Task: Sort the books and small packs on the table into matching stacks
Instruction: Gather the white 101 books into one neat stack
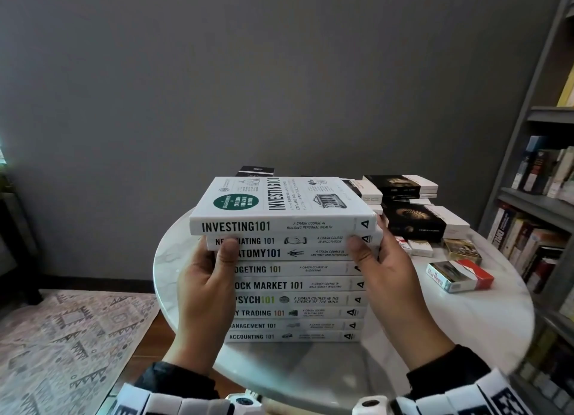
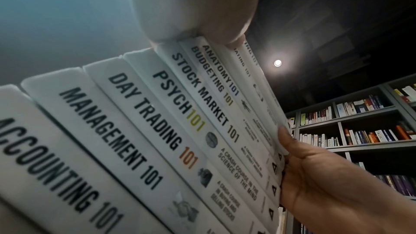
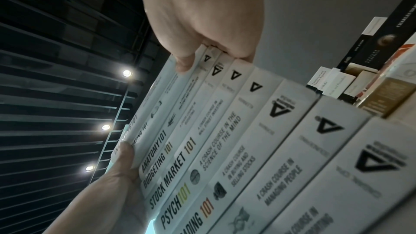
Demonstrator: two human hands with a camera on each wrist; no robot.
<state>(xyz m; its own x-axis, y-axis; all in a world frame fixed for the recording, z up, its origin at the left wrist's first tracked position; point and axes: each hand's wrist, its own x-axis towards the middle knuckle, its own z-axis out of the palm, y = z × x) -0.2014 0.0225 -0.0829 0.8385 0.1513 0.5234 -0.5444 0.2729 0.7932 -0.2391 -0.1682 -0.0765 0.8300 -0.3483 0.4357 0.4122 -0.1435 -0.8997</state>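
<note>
I stand over a round white marble desk [image 1: 484,318] with a tall stack of white "101" books [image 1: 295,293] in front of me, spines facing me, from Accounting 101 at the bottom up to Investing 101 [image 1: 279,208] on top. My left hand [image 1: 205,285] wraps the left end of the upper books, thumb pressed on the Negotiating 101 spine [image 1: 310,240]; my right hand [image 1: 383,270] clasps the right end at the same height, thumb on the spines and fingers hidden behind. Both grips are closed on the top few books. The top two overhang to the left and sit slightly askew. To do this well, I judge I should squeeze evenly from both ends, nudge the upper books rightward until their spines line up with those beneath, and keep them flat so nothing slides off. Behind the stack to the right lie black-and-white paperbacks [image 1: 416,219] in a loose pile. Just beside those sit the small packs, including a red-and-white Marlboro pack [image 1: 459,275], not yet stacked.
</note>
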